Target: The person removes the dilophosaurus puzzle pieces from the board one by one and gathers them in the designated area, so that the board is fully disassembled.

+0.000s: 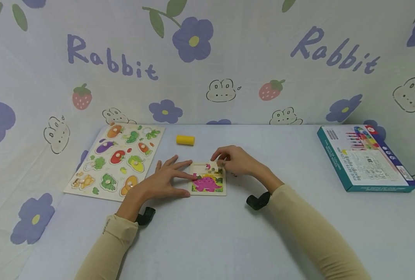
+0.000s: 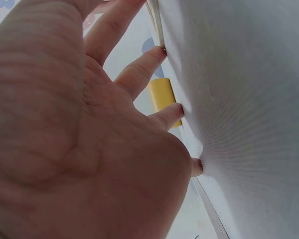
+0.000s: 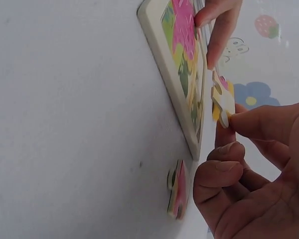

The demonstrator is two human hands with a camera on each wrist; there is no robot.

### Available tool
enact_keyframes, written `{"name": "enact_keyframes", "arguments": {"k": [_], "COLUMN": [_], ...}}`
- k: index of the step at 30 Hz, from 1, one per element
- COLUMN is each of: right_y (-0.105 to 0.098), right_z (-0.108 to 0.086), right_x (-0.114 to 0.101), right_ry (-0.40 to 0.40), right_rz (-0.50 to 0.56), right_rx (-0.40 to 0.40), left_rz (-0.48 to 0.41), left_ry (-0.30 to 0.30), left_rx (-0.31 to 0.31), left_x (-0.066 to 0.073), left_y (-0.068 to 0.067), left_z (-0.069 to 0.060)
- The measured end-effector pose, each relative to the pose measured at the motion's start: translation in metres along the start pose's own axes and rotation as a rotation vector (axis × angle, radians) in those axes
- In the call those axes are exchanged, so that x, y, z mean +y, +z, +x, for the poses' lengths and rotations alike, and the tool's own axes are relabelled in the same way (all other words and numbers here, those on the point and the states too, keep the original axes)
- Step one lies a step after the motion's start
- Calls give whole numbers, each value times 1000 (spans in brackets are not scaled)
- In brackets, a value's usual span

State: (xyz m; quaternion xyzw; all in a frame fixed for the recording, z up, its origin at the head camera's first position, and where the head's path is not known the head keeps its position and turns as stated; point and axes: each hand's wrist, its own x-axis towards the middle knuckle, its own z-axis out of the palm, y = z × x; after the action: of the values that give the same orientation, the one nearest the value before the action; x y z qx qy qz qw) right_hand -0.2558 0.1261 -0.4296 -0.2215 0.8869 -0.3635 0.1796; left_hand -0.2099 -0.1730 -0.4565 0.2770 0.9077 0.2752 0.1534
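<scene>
A small wooden jigsaw board [image 1: 207, 188] with a pink dinosaur picture lies flat on the table. My left hand [image 1: 163, 179] is spread at its left side, with straight fingers touching the board's edge and surface. In the left wrist view the left hand [image 2: 114, 144] has its fingertips down on the table. My right hand [image 1: 237, 160] is over the board's upper right corner. Its thumb and finger pinch a jigsaw piece [image 3: 223, 102], held just off the board in the right wrist view. Another jigsaw piece [image 3: 178, 191] lies on the table beside the board, partly under the right hand.
A vegetable peg puzzle board [image 1: 114, 161] lies to the left, close to my left hand. Behind the jigsaw board is a yellow cylinder [image 1: 185, 140]. A flat teal-edged box [image 1: 366, 157] sits at the far right. A printed cloth [image 1: 249, 50] hangs along the table's back edge.
</scene>
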Motion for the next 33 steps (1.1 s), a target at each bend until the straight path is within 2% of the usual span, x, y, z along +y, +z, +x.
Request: {"name": "enact_keyframes", "arguments": {"k": [10, 22, 33], "right_y": [-12, -32, -42], "right_z": [-13, -34, -47], "right_x": [20, 42, 61], "right_ry": [-5, -7, 20], "right_rz": [23, -43, -52], "right_rx": [33, 72, 78], "left_rz": [-3, 4, -6], "left_ry": [1, 6, 6], "left_rx": [0, 4, 8], "left_x": [-1, -1, -1], "left_y": [0, 0, 1], "left_z": [0, 1, 1]}}
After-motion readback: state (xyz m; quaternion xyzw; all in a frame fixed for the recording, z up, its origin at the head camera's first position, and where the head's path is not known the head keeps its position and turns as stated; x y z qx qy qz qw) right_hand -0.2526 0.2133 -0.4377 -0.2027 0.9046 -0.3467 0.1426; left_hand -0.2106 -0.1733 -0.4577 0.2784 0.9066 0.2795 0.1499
